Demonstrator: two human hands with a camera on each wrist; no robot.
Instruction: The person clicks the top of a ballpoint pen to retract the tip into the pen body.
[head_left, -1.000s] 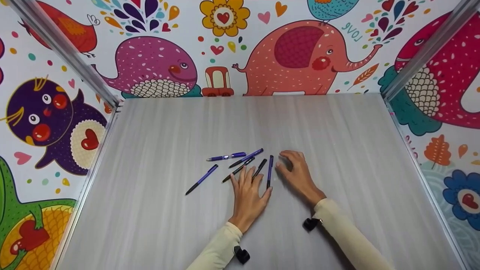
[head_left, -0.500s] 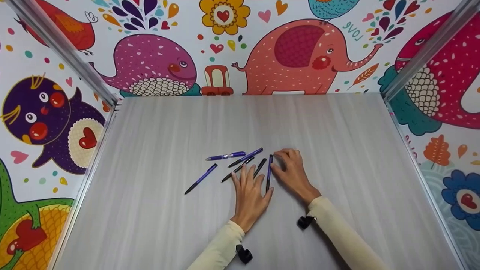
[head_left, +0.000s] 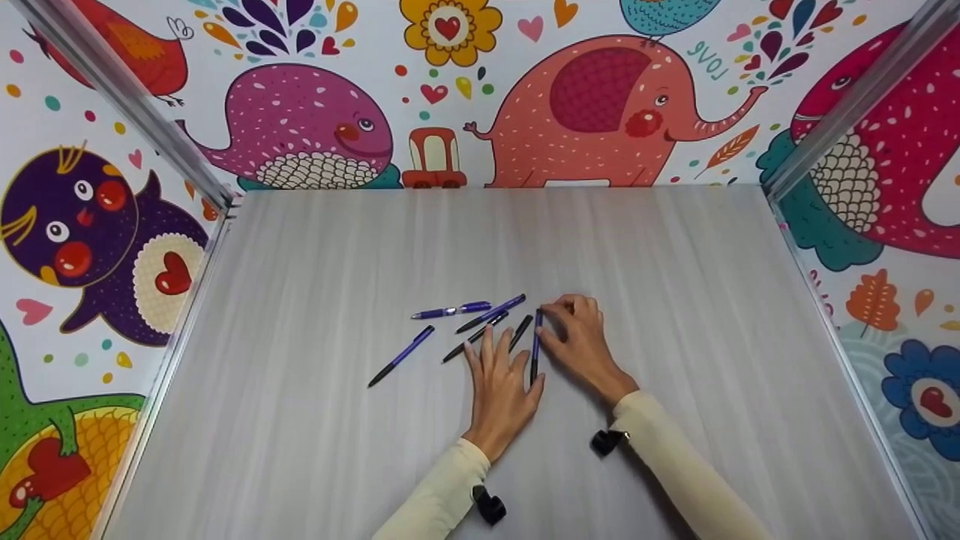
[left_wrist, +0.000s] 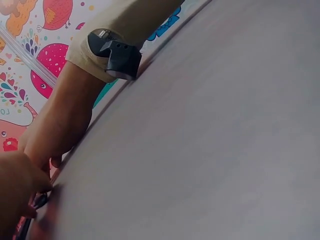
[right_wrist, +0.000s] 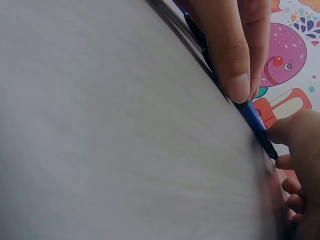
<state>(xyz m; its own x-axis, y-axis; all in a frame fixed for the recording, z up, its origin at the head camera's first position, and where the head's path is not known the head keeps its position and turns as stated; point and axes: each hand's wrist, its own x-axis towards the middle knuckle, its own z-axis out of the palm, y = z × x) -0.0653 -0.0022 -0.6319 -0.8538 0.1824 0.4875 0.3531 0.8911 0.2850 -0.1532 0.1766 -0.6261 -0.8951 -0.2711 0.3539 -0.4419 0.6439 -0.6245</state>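
Several pens lie on the table, in the middle of the head view. At the right of the group a blue pen (head_left: 536,341) with a black grip points away from me. My right hand (head_left: 585,337) touches its far part from the right side with thumb and index finger, the other fingers bent. My left hand (head_left: 499,397) rests with spread fingers by the near ends; its thumb is close to that pen's grip. Between the hands' fingers a black pen (head_left: 521,334) shows partly. Past my left fingertips lie another black pen (head_left: 461,351) and a blue pen (head_left: 491,313).
A purple-blue pen (head_left: 450,310) and a separate blue pen (head_left: 401,356) lie to the left. The grey, wood-grained table (head_left: 315,255) is enclosed by printed cartoon walls (head_left: 600,112) with metal corner rails.
My right hand has moved left and come up against the rightmost blue pen, which has shifted slightly left. My left hand has stayed nearly in place.
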